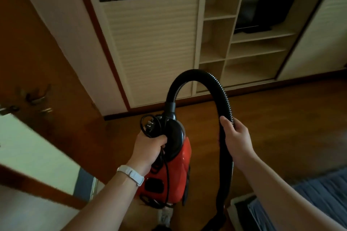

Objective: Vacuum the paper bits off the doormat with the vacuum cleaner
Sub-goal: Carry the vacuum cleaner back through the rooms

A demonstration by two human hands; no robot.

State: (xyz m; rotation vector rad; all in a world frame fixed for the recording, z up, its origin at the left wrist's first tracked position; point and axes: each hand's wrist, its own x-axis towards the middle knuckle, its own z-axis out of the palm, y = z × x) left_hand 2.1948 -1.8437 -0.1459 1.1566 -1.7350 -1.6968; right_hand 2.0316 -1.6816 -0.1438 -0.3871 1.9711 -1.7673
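— Red plastic and black hose, that is what I am seeing: the vacuum cleaner point(174, 165) is hanging off the wooden floor point(281, 122), carried by its top. Who is holding what?

— The left hand point(150, 148) is curling shut around the carry handle, and it is also bunching the power cord point(150, 125) with its plug against that handle. The right hand point(234, 137) is wrapping around the hose point(199, 75), fingers closed on it, just below where the hose is arching over.

— And the doormat with the paper bits?

— I am not finding either in view. A door point(37, 62) is standing open on the left and shelves point(244, 43) are facing us, so I am judging this as the carrying stage, before any plugging in.

— What is worrying you?

— The cord is looping loosely under the body, near the feet; it could be snagging or tripping the person while walking. The hose's lower end is dangling out of sight, so it may be knocking the grey bedding point(323, 193) at lower right. Also, gripping cord and handle together is making the hold weaker, and the body could be slipping
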